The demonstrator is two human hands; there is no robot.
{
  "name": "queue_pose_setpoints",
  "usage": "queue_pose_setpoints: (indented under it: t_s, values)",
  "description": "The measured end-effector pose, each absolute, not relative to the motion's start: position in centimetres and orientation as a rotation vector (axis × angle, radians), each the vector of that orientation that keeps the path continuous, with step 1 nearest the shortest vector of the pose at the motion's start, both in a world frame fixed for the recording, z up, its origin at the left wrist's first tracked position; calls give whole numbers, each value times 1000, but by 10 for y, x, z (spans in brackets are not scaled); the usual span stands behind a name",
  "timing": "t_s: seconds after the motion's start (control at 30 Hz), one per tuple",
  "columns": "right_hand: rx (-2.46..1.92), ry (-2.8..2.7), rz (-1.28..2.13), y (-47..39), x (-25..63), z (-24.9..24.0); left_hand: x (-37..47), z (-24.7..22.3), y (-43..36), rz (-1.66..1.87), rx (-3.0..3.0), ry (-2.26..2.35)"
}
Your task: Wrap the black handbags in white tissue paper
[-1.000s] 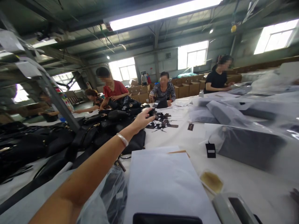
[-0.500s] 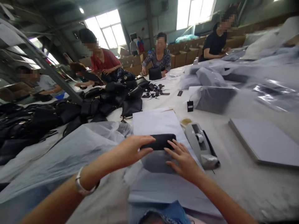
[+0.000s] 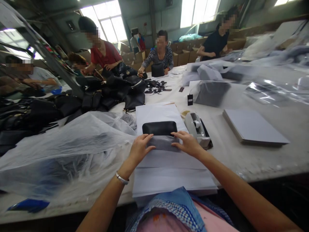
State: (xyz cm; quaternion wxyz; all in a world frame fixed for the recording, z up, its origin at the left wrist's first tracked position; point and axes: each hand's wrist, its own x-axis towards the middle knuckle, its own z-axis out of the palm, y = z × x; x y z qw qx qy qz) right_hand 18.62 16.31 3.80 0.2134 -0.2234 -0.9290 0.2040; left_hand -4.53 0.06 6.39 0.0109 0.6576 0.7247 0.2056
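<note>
A white table (image 3: 241, 129) spreads across the scene, black bags (image 3: 45, 111) heaped at far left. Nearer the middle lies white paper (image 3: 156, 112); on it sits a black pouch (image 3: 159, 128), its near part under translucent wrapping (image 3: 163, 143). The left hand (image 3: 142, 148) and right hand (image 3: 189, 144) pinch the wrapping's left and right sides between thumb and fingers. A tape dispenser (image 3: 198, 129) stands just right.

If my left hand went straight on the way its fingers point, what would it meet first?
Your left hand would probably first meet the translucent wrap over the near part of the black case; its fingertips look right at it, though depth is unclear.
</note>
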Motion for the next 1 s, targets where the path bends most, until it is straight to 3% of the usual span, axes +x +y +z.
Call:
queue_pose_setpoints:
  t_s: [0.43,0.7,0.87,1.0]
  values:
    - [-286,-2844,447,94,230,76,2,66,-88,510,2468,2152]
    - [-203,-2975,334,56,251,71,32,42,-131,413,2524,2173]
    - [-181,-3086,670,54,257,55,42,36,-133,269,2379,1962]
    - [-260,-3074,852,55,255,55,40,58,-97,705,2048,1982]
